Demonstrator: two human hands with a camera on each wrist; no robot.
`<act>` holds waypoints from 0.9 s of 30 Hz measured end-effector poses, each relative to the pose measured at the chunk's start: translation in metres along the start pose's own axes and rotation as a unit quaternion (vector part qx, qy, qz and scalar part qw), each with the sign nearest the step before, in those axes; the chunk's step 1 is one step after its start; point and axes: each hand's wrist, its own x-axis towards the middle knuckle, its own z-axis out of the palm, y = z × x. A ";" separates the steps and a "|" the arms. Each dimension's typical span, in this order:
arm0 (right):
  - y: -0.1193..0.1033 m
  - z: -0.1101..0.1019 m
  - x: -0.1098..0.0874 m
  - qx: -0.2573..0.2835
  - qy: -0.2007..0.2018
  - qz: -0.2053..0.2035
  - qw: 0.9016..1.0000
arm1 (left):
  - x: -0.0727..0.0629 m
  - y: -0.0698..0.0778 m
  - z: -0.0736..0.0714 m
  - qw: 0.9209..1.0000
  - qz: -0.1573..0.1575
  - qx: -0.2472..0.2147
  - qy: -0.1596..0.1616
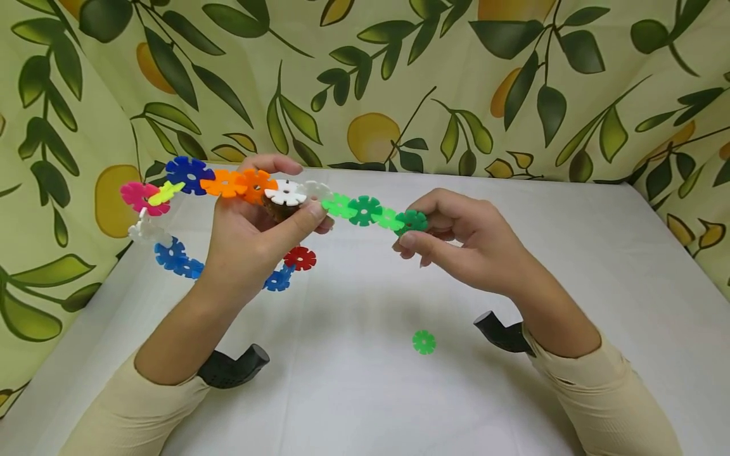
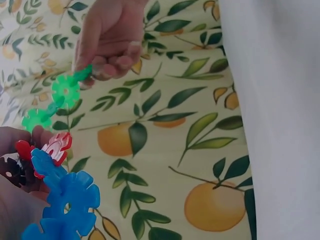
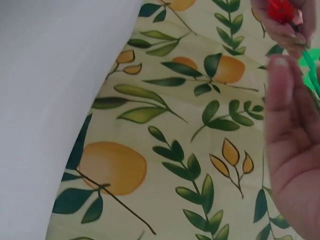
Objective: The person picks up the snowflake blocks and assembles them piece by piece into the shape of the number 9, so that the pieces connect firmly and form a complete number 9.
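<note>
A long chain of interlocking flower-shaped plastic discs point(image 1: 223, 184) hangs in the air between the hands. My left hand point(image 1: 242, 237) grips it around the white and brown discs, thumb in front. From there a loop of orange, dark blue, yellow, pink, clear, blue and red discs curves round behind the left wrist. My right hand point(image 1: 476, 244) pinches the dark green end disc point(image 1: 415, 220) between thumb and fingers. Light and dark green discs alternate between the hands. In the left wrist view, blue discs point(image 2: 77, 202) and a red disc point(image 2: 59, 147) sit close to the palm.
One loose light green disc point(image 1: 424, 342) lies on the white-covered table point(image 1: 353, 392), below the right hand. A cloth point(image 1: 319, 76) printed with lemons and leaves hangs behind and at the sides. Black wrist-worn devices point(image 1: 236, 367) project from both sleeves.
</note>
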 end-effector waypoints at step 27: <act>0.027 0.044 -0.014 -0.312 -0.415 0.302 0.799 | 0.009 0.008 -0.014 0.995 0.022 -0.097 0.020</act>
